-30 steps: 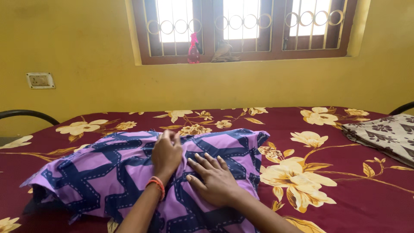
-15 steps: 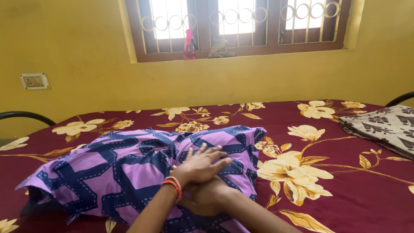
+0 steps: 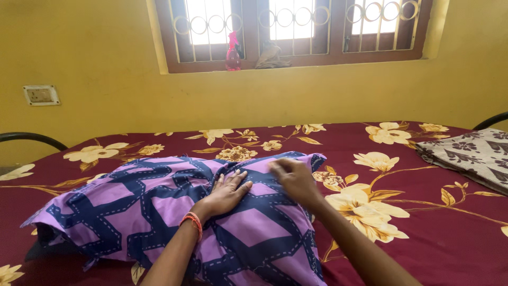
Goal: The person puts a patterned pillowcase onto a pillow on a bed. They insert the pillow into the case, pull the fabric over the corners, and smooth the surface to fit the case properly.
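Note:
A pillow in a purple cover with dark blue zigzag bands (image 3: 137, 212) lies on the bed in front of me. My left hand (image 3: 226, 191), with an orange band at the wrist, rests flat on the pillow's middle, fingers spread. My right hand (image 3: 294, 179) is at the pillow's far right part, fingers curled and pinching the cover cloth.
The bed has a maroon sheet with cream flowers (image 3: 402, 180). A folded brown patterned cloth (image 3: 471, 156) lies at the right edge. Black bed rails (image 3: 32, 139) show at the left. A pink spray bottle (image 3: 233, 52) stands on the window sill in the yellow wall.
My hands were crossed on the pillow, left over right. Now they are apart: the left lies flat at the middle, the right has moved to the right and grips the cover.

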